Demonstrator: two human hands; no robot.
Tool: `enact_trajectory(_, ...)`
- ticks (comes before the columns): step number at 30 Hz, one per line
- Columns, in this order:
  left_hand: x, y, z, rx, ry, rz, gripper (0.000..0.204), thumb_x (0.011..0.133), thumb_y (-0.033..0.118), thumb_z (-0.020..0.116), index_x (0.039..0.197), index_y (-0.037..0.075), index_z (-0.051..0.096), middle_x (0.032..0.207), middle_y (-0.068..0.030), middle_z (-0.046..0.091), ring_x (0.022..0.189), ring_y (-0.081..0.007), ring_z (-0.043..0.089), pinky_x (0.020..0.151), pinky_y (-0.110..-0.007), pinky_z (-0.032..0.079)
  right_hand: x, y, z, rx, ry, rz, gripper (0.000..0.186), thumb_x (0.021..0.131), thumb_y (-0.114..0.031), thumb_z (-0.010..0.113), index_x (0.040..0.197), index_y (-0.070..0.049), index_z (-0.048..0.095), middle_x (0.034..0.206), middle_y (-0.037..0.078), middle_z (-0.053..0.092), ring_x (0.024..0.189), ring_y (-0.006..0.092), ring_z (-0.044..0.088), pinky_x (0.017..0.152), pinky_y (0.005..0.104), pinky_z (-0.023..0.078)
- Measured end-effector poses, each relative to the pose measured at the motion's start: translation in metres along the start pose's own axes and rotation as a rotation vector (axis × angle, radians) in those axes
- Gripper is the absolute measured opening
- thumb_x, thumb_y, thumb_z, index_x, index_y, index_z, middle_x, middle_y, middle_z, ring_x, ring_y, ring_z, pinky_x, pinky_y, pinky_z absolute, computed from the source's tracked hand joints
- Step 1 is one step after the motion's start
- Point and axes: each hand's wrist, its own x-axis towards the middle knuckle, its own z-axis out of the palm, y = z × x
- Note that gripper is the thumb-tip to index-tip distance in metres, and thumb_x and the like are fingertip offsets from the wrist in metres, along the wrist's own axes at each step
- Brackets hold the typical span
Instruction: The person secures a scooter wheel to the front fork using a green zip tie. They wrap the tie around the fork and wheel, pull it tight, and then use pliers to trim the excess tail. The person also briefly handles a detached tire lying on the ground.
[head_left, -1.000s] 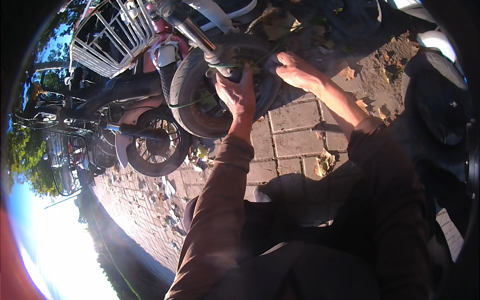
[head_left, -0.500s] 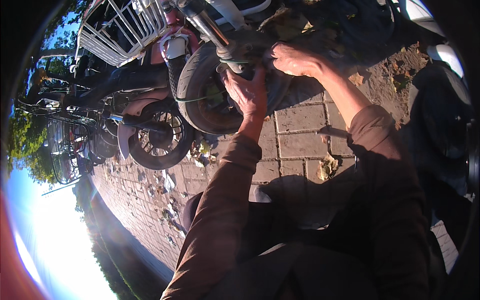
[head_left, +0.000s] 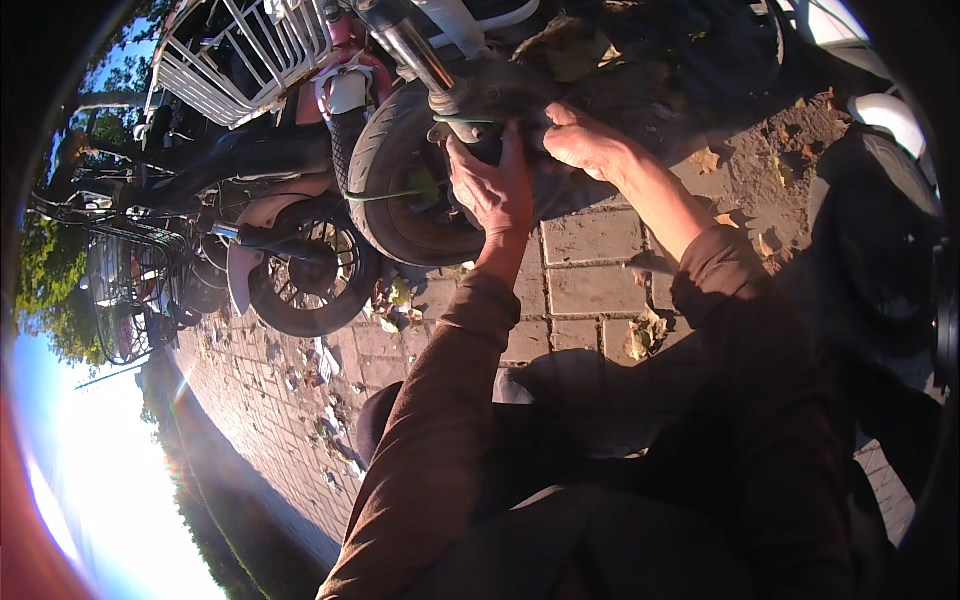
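both hands worked at the hub of the black rubber front wheel (head_left: 415,205) of a parked scooter, and that wheel serves as the landmark for everything else.

from the head view, the left hand (head_left: 492,190) lay flat over the wheel's middle, fingers spread and pointing up toward the axle end, where a small metal fitting at the foot of the chromed fork tube (head_left: 415,50) showed just above the fingertips. whether those fingers pinched the fitting or only pressed beside it could not be told. the flat palm looked placed to steady the wheel. the right hand (head_left: 583,145) came in from the wheel's right side, its fingers curled and closed on something at the hub; the thing itself was hidden by the knuckles and shadow. reaching from both sides suited a part that sits on the axle line.

left of the wheel stood a second, spoked wheel (head_left: 310,275) of another machine, and above and left of it a white wire basket (head_left: 245,55). below and right of the wheel ran grey paving bricks (head_left: 590,290) strewn with dry leaves (head_left: 645,335).
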Motion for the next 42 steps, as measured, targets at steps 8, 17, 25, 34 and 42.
enact_trajectory(8, 0.001, -0.012, -0.022, -0.25, -0.126, 0.166, 0.048, 0.093, 0.019, 0.047, 0.133, -0.007, 0.044, 0.115, -0.0307, 0.06, 0.104, -0.0472, 0.056, 0.093, -0.05, 0.042, -0.004, -0.04, -0.039, -0.531, 0.056, -0.473, 0.029, 0.093, -0.015, 0.058, 0.116, 0.002, 0.056, 0.099, 0.01, 0.059, 0.091, 0.0154, 0.056, 0.076, 0.0326, 0.047)
enact_trajectory(17, 0.001, -0.03, -0.033, 0.322, -0.058, 0.427, 0.032, 0.081, 0.007, 0.053, 0.112, -0.001, 0.059, 0.102, -0.0191, 0.058, 0.101, -0.039, 0.051, 0.089, -0.05, 0.039, -0.018, -0.075, -0.034, -0.729, 0.075, -0.505, 0.033, 0.092, -0.027, 0.061, 0.099, 0.005, 0.065, 0.084, 0.016, 0.065, 0.083, 0.0213, 0.061, 0.075, 0.0392, 0.048)
enact_trajectory(25, 0.008, -0.04, -0.032, 0.045, -0.114, 0.285, 0.026, 0.081, 0.007, 0.058, 0.105, -0.002, 0.063, 0.094, -0.0203, 0.061, 0.09, -0.0399, 0.057, 0.081, -0.049, 0.045, -0.019, -0.088, -0.053, -0.964, -0.085, -0.63, 0.03, 0.092, -0.026, 0.061, 0.084, 0.002, 0.069, 0.076, 0.012, 0.066, 0.078, 0.0254, 0.062, 0.074, 0.04, 0.048)
enact_trajectory(34, 0.005, -0.038, -0.035, -0.049, -0.096, 0.197, 0.038, 0.078, 0.017, 0.058, 0.111, -0.002, 0.061, 0.082, -0.0215, 0.066, 0.082, -0.0427, 0.062, 0.08, -0.053, 0.048, -0.011, -0.086, -0.067, -0.652, -0.075, -0.417, 0.033, 0.092, -0.017, 0.063, 0.122, -0.003, 0.063, 0.074, -0.01, 0.046, 0.065, 0.0017, 0.038, 0.055, 0.0228, 0.031)
enact_trajectory(42, 0.005, -0.037, -0.035, -0.018, -0.078, 0.302, 0.046, 0.081, 0.02, 0.056, 0.115, -0.011, 0.054, 0.077, -0.0208, 0.067, 0.083, -0.0384, 0.065, 0.1, -0.047, 0.043, -0.014, -0.075, -0.049, -0.524, -0.12, -0.537, 0.029, 0.094, -0.024, 0.067, 0.11, 0.0, 0.069, 0.088, -0.003, 0.06, 0.08, 0.0074, 0.05, 0.076, 0.0266, 0.044)
